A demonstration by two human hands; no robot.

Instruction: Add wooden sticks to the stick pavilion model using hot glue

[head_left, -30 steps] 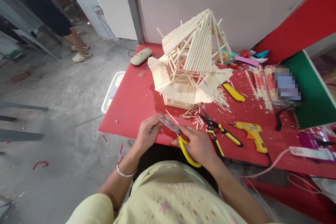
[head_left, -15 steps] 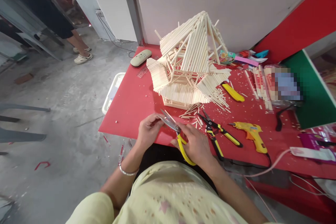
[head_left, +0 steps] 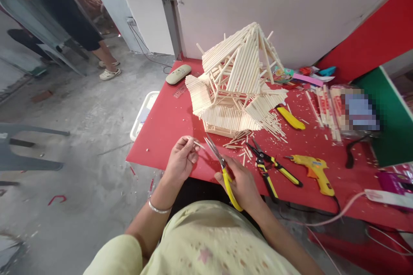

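Observation:
Between the thumb and fingers of my left hand [head_left: 182,157] is a thin wooden stick [head_left: 197,143], its free end pointing right. My right hand [head_left: 240,179] is wrapped round the yellow handles of a pair of scissors [head_left: 228,187]. The metal blades point up and to the left, slightly parted, their tips close to the stick but apart from it. Beyond both hands stands a house model built of wooden sticks [head_left: 238,77], with a tall peaked roof and a flared lower roof. Cut stick pieces [head_left: 237,139] lie at its foot.
On the red table [head_left: 161,137] lie black-and-yellow pliers [head_left: 274,165], a yellow glue gun [head_left: 314,169] with its cord, a yellow-handled cutter [head_left: 291,118], packs of sticks [head_left: 327,111] and an oval case [head_left: 178,74]. A person [head_left: 67,13] stands at the far left beside a grey chair.
The scissors have drawn back right, away from the left hand, and their blades now stand clear of the stick. The left hand has turned, showing the stick. The whole view has shifted slightly.

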